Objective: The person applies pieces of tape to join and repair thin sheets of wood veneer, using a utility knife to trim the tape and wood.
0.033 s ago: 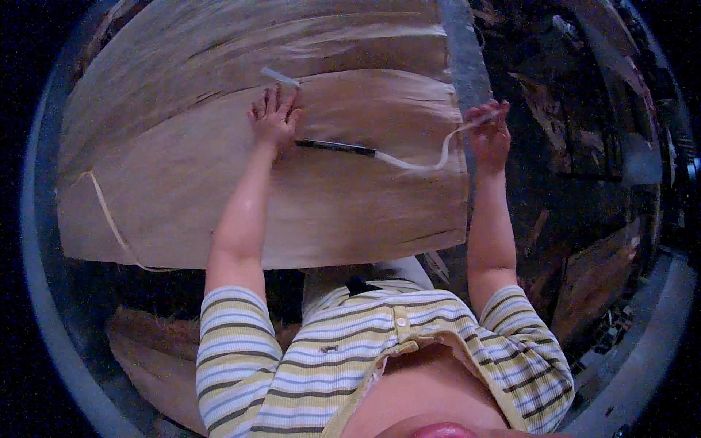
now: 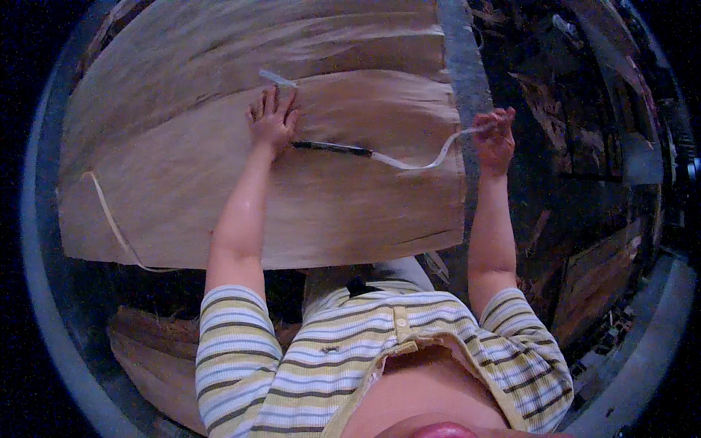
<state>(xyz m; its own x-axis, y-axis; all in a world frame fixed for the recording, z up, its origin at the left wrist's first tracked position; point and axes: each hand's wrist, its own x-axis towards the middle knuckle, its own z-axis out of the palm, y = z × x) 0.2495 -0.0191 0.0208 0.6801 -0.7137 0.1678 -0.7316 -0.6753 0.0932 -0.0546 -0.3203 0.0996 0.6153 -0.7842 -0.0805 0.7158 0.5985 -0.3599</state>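
Observation:
A large, thin wood veneer sheet (image 2: 350, 212) with wavy ripples lies in front of me. My left hand (image 2: 272, 123) rests on it, palm down with fingers spread. Just beyond those fingertips is a short whitish strip (image 2: 277, 78). Beside the left wrist, a narrow dark slot or bar (image 2: 332, 148) runs to the right; I cannot tell which. From its right end a white tape (image 2: 412, 166) curves up to my right hand (image 2: 494, 142). That hand is closed on the tape's end, just past the sheet's right edge.
A pale thin strip (image 2: 106, 208) lies across the sheet's left part and hangs over its near edge. Broken veneer scraps (image 2: 544, 113) litter the dark floor at right. More wood pieces (image 2: 157, 365) lie at lower left. A grey band (image 2: 471, 66) borders the sheet's far right edge.
My right hand has shifted slightly right and toward me, with the white tape's end in it. The left hand stays flat in nearly the same place.

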